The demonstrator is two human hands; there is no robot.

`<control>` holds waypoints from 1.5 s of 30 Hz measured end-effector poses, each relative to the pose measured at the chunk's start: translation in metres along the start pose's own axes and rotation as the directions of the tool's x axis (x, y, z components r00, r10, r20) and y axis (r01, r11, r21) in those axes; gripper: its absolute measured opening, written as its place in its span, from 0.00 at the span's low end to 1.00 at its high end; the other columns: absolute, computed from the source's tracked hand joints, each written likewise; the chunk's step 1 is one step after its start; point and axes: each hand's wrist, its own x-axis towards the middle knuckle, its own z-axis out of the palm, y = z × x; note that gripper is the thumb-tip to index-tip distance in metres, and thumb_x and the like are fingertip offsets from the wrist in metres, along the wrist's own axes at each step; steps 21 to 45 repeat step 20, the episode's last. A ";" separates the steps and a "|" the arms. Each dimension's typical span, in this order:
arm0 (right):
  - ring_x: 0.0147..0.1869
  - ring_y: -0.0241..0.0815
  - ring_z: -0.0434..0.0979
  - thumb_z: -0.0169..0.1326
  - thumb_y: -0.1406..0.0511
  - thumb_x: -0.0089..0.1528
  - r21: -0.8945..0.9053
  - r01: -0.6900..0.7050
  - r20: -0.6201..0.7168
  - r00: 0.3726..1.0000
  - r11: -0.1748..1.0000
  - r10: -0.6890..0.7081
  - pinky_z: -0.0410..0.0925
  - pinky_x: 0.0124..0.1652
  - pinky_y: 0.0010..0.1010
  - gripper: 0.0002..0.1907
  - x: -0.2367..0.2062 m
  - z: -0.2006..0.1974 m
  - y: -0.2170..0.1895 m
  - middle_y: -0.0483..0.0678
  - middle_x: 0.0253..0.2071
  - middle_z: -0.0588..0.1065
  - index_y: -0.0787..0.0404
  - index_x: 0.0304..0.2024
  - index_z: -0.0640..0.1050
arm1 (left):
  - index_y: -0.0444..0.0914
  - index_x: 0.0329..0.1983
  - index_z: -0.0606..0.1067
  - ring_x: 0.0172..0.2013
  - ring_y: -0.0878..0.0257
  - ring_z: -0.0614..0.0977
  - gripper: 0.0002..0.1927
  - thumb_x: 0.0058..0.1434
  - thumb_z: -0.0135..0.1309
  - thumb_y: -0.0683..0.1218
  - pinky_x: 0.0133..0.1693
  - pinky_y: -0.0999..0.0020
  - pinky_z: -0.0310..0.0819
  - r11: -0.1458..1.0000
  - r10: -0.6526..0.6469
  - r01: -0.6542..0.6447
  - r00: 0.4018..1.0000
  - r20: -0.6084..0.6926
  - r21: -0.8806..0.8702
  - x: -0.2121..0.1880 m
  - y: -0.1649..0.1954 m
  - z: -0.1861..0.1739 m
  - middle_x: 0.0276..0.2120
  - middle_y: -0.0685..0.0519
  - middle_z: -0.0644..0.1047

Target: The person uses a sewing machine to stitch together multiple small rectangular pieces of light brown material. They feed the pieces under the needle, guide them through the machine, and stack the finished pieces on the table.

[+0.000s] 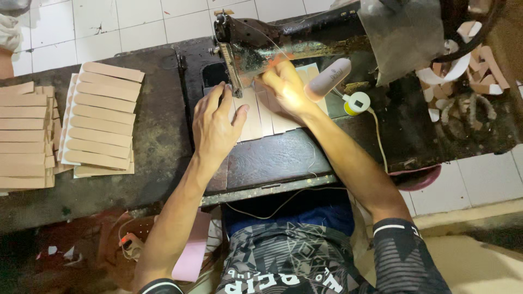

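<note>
A pale tan piece made of several joined strips lies flat on the bed of a black sewing machine. My left hand rests palm down on its left part, fingers spread, next to the needle bar. My right hand presses the strips just right of the needle, under the bright glow of a small white lamp. Neither hand grips anything.
Two fanned stacks of tan strips lie on the dark worktable to the left. Offcuts pile up at the right. A lamp cord hangs over the table edge. White tiled floor surrounds it.
</note>
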 end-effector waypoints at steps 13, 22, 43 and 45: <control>0.27 0.27 0.56 0.51 0.68 0.64 -0.135 -0.023 -0.060 0.998 0.991 0.015 0.51 0.28 0.25 0.08 0.002 -0.004 0.002 0.36 0.25 0.64 0.63 0.30 0.72 | 0.31 0.53 0.77 0.51 0.47 0.79 0.20 0.66 0.61 0.51 0.56 0.52 0.71 0.999 0.015 -0.014 0.999 -0.032 0.043 -0.005 0.001 -0.002 0.52 0.44 0.77; 0.24 0.27 0.54 0.52 0.67 0.62 -0.228 -0.019 -0.112 0.994 0.974 -0.007 0.48 0.25 0.28 0.16 0.002 -0.016 0.020 0.36 0.19 0.61 0.59 0.18 0.69 | 0.35 0.44 0.75 0.47 0.47 0.79 0.15 0.63 0.66 0.48 0.50 0.54 0.74 0.999 -0.002 0.004 0.999 0.048 -0.038 -0.008 -0.013 -0.006 0.45 0.46 0.76; 0.24 0.27 0.54 0.52 0.67 0.62 -0.228 -0.019 -0.112 0.994 0.974 -0.007 0.48 0.25 0.28 0.16 0.002 -0.016 0.020 0.36 0.19 0.61 0.59 0.18 0.69 | 0.35 0.44 0.75 0.47 0.47 0.79 0.15 0.63 0.66 0.48 0.50 0.54 0.74 0.999 -0.002 0.004 0.999 0.048 -0.038 -0.008 -0.013 -0.006 0.45 0.46 0.76; 0.24 0.27 0.54 0.52 0.67 0.62 -0.228 -0.019 -0.112 0.994 0.974 -0.007 0.48 0.25 0.28 0.16 0.002 -0.016 0.020 0.36 0.19 0.61 0.59 0.18 0.69 | 0.35 0.44 0.75 0.47 0.47 0.79 0.15 0.63 0.66 0.48 0.50 0.54 0.74 0.999 -0.002 0.004 0.999 0.048 -0.038 -0.008 -0.013 -0.006 0.45 0.46 0.76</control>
